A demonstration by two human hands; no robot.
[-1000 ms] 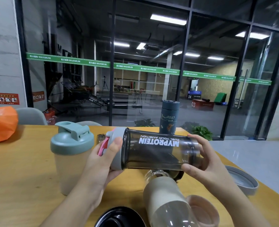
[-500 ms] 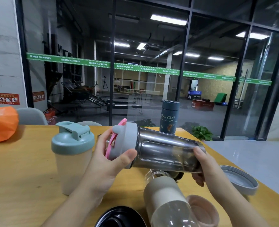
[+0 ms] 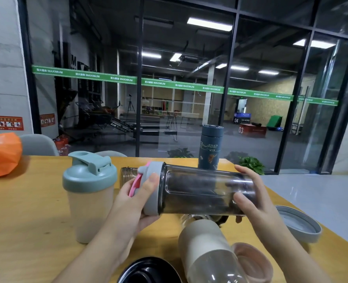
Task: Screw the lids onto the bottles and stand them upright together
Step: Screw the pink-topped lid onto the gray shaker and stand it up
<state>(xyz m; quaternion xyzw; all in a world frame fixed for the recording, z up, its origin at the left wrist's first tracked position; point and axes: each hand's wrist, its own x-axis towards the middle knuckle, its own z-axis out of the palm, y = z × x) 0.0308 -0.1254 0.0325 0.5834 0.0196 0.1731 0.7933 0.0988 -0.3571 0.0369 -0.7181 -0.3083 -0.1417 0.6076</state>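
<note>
Tightening a lid looks like the step in hand: a dark smoky shaker bottle (image 3: 205, 190) is held on its side in mid-frame, above the wooden table (image 3: 26, 201), with its grey lid (image 3: 151, 188) and pink flip tab pointing toward the left of the frame.

At far left an orange bag (image 3: 1, 154) lies on the table. Right of it a cream shaker with a teal lid (image 3: 88, 190) stands upright, its lid already seated. Next comes the left hand (image 3: 137, 203), its thumb and fingers wrapped round the grey lid. Behind that lid, a small clear jar (image 3: 127, 176) lies on the table, partly hidden. The bottle's body spans the centre, and the right hand (image 3: 252, 197) clasps its base end, fingers curled over the top and thumb on the near side. So the bottle lies straight between the two hands, lid at left, base at right.

At the lower centre edge sits a black lid (image 3: 148, 270), and right of it a clear bottle with a beige sleeve (image 3: 207, 248) lies on its side, with a pink lid (image 3: 254, 262) just beside it. A dark blue flask (image 3: 210, 148) stands upright farther back, and a loose grey lid (image 3: 297, 225) rests open side up near the right table edge.

Whether the thread is fully home cannot be told. My judgement: the next move calls for a counter-twist of the two hands until the lid stops, then tipping the bottle upright beside the cream shaker. The lying bottles and the loose lids are yet to be paired.
</note>
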